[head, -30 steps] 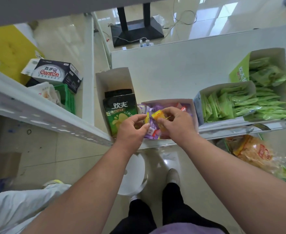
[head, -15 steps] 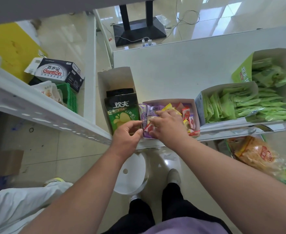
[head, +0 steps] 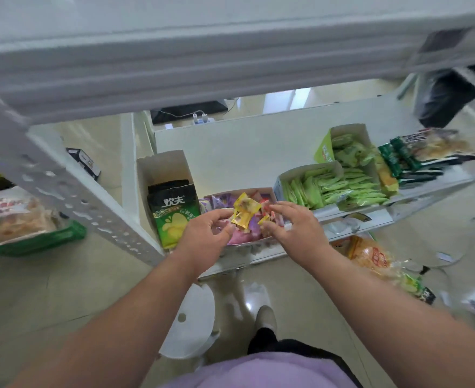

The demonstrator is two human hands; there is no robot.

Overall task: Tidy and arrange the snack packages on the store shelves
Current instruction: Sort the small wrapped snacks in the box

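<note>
Snack packages, small yellow sachets [head: 245, 210] among them, are seen in the head view above an open carton of mixed purple, pink and red sachets [head: 270, 191] at the near edge of the white shelf [head: 247, 152]. One yellow sachet is pinched by the fingers of the left hand [head: 207, 233]; a smaller yellow piece [head: 263, 219] is pinched by the fingers of the right hand [head: 295, 224]. Just left of the carton, a green and black chip bag [head: 173, 212] is stood in a tall box [head: 160, 169]. To the right, two cartons of green packets [head: 334, 186] are set on the same shelf, with dark bags [head: 415, 161] farther right.

The step in hand is judged to be sorting inside the mixed carton. Next, the yellow sachets would probably need to be laid back together, flat and grouped, without the neighbouring ones being spilled over the low front wall.
</note>
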